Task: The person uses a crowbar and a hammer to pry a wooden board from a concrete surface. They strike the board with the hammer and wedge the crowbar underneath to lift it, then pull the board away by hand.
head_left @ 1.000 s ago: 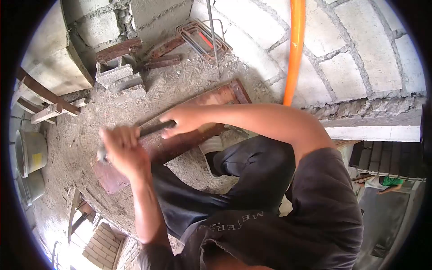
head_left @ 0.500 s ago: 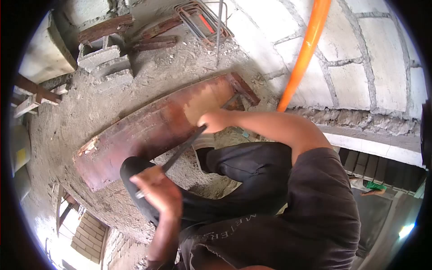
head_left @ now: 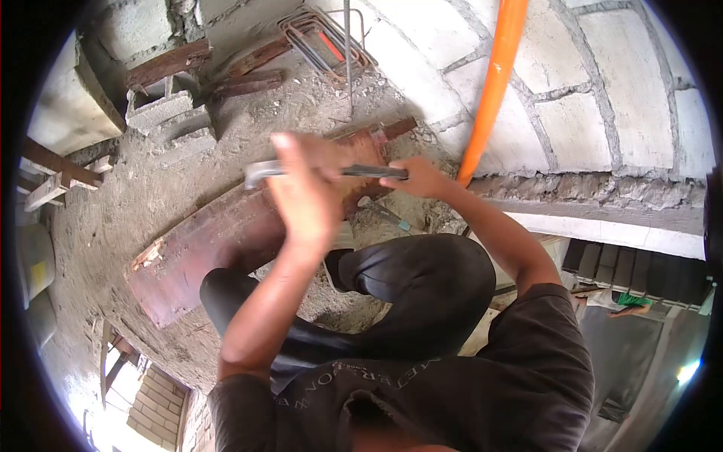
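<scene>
A long tool with a dark handle (head_left: pixel 369 172) and a silver, hooked metal end (head_left: pixel 262 173) is held level above a wide reddish-brown board (head_left: pixel 203 245). My left hand (head_left: pixel 305 188), blurred by motion, is closed round it near the silver end. At the opposite end, my right hand (head_left: pixel 414 178) grips the dark handle between thumb and fingers. The board lies slanted on the ground in front of my bent legs, partly covered by my left hand and the tool. Beside its right part rests another tool with a teal mark (head_left: pixel 403 224).
Concrete blocks (head_left: pixel 169 113) with wood pieces stand at upper left. Bent steel rods (head_left: pixel 327 45) lean by the white block wall (head_left: pixel 580 128), where an orange pipe (head_left: pixel 493 83) rises. A thin upright rod (head_left: pixel 348 60) stands nearby. Another person (head_left: pixel 614 300) is at far right.
My left hand has swung up and right from beside my knee, bringing the silver end above the board. My right hand has shifted right and up. The tool has turned from slanted to nearly level.
</scene>
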Tool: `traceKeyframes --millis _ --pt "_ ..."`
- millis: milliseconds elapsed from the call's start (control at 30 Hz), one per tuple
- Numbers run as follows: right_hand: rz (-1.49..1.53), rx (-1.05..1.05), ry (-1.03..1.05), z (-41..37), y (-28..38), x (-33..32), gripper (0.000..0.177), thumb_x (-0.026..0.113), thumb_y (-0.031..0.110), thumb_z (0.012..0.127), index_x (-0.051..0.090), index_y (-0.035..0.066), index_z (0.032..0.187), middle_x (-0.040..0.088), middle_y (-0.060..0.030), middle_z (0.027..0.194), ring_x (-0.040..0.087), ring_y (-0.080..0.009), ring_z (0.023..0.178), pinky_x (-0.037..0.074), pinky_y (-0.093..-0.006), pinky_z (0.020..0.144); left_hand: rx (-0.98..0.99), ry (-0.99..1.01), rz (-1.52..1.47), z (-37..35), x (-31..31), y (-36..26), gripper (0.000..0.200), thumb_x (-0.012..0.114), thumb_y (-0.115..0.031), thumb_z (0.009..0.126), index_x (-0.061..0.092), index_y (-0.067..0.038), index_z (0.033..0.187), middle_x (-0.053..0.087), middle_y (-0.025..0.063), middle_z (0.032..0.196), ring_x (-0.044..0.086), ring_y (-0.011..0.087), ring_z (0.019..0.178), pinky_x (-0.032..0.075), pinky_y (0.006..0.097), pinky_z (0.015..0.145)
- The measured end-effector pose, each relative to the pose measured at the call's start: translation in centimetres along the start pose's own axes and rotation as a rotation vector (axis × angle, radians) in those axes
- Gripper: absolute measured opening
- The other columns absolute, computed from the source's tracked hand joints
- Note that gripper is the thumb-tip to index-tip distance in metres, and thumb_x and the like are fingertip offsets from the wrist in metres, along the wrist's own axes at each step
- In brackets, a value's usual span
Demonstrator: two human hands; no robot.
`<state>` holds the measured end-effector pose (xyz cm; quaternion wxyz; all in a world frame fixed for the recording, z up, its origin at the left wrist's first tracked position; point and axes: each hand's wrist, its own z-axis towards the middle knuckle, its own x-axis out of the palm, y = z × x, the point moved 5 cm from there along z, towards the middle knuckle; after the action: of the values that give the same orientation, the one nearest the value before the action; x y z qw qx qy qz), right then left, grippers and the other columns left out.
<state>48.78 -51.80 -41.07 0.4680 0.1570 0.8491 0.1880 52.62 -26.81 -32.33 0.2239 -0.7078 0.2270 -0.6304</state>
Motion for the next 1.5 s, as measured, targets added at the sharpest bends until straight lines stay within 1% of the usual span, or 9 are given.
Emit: traceKeyframes --millis 100,200,333,500,833,1033,1100,1333,1500 --pt "-0.008 -0.071 0.123 0.3 2.0 2.2 0.036 0.067 0.04 0.09 0.065 0.004 0.092 0.062 -0.0102 0.074 0.058 -0.0216 0.066 0.044 -0.0371 0.063 -0.117 -0.333 -0.126 0.7 -6.0 -1.6 0.044 0.047 -0.041 0.102 0.033 -0.016 0.069 0.025 -0.0026 0.06 0.025 0.0116 0.054 0.031 0.029 0.055" --pt "0.35 -0.237 0.352 2.6 -0.6 5.9 0.033 0.065 0.037 0.091 0.066 0.005 0.096 0.066 -0.0094 0.08 0.062 -0.024 0.073 0.048 -0.0367 0.069 -0.106 -0.483 -0.046 -1.4 -13.6 -3.7 0.046 0.048 -0.038 0.102 0.031 -0.018 0.064 0.022 -0.0026 0.059 0.023 0.0117 0.054 0.031 0.0288 0.056" --pt "-0.329 -0.099 -0.166 9.5 -10.9 0.8 0.038 0.069 0.024 0.087 0.058 0.01 0.12 0.058 -0.0127 0.125 0.056 -0.0267 0.115 0.046 -0.039 0.096 -0.026 -0.712 -0.007 -6.3 -19.8 -7.9 0.052 0.046 -0.04 0.102 0.027 -0.018 0.059 0.02 -0.0045 0.053 0.02 0.0097 0.049 0.029 0.027 0.052" --pt "-0.648 -0.016 -0.119 12.5 -17.6 0.6 0.058 0.072 0.021 0.083 0.046 0.014 0.134 0.05 -0.0101 0.135 0.046 -0.0332 0.126 0.042 -0.0462 0.103 0.015 -0.672 -0.152 -9.7 -23.7 -10.0 0.052 0.034 -0.036 0.106 0.026 -0.018 0.058 0.02 -0.0042 0.051 0.019 0.0091 0.046 0.029 0.0275 0.052" --pt "-0.569 -0.136 -0.029 13.9 -21.2 0.5 0.057 0.07 0.041 0.085 0.053 0.001 0.122 0.061 -0.0193 0.113 0.057 -0.0359 0.11 0.046 -0.0456 0.093 -0.063 -0.608 -0.224 -11.0 -29.0 -9.1 0.052 0.03 -0.036 0.107 0.026 -0.017 0.058 0.02 -0.0035 0.051 0.022 0.0093 0.047 0.031 0.0281 0.057" --pt "-0.311 0.004 -0.131 13.4 -23.1 2.5 0.073 0.057 0.057 0.091 0.052 -0.007 0.125 0.058 -0.0266 0.122 0.055 -0.041 0.116 0.045 -0.045 0.097 -0.061 -0.555 -0.242 -9.8 -29.1 -9.0 0.051 0.031 -0.034 0.107 0.026 -0.016 0.06 0.022 -0.0031 0.052 0.023 0.0092 0.047 0.031 0.0282 0.057" --pt "-0.136 0.278 -0.009 13.2 -23.8 3.7 0.079 0.053 0.061 0.091 0.049 -0.008 0.129 0.054 -0.0294 0.128 0.051 -0.0418 0.122 0.04 -0.047 0.104 -0.053 -0.562 -0.221 -9.6 -28.9 -9.0 0.05 0.031 -0.033 0.107 0.026 -0.016 0.06 0.022 -0.0031 0.053 0.023 0.0091 0.048 0.031 0.0283 0.058" --pt "0.068 0.339 -0.219 12.2 -29.3 6.7 0.088 0.044 0.068 0.091 0.045 -0.006 0.138 0.049 -0.0289 0.138 0.045 -0.0398 0.13 0.031 -0.0521 0.109 -0.045 -0.48 -0.245 -9.5 -27.8 -8.9 0.047 0.034 -0.03 0.107 0.027 -0.016 0.062 0.022 -0.0027 0.055 0.022 0.0094 0.05 0.03 0.028 0.06" --pt "0.396 0.488 -0.354 8.3 -29.8 5.3 0.085 0.042 0.066 0.094 0.047 -0.008 0.136 0.05 -0.0243 0.139 0.044 -0.0338 0.132 0.033 -0.0414 0.109 0.037 -0.431 -0.265 -8.7 -23.9 -9.3 0.045 0.038 -0.028 0.106 0.029 -0.015 0.064 0.024 -0.0026 0.057 0.024 0.0095 0.053 0.03 0.0275 0.061"
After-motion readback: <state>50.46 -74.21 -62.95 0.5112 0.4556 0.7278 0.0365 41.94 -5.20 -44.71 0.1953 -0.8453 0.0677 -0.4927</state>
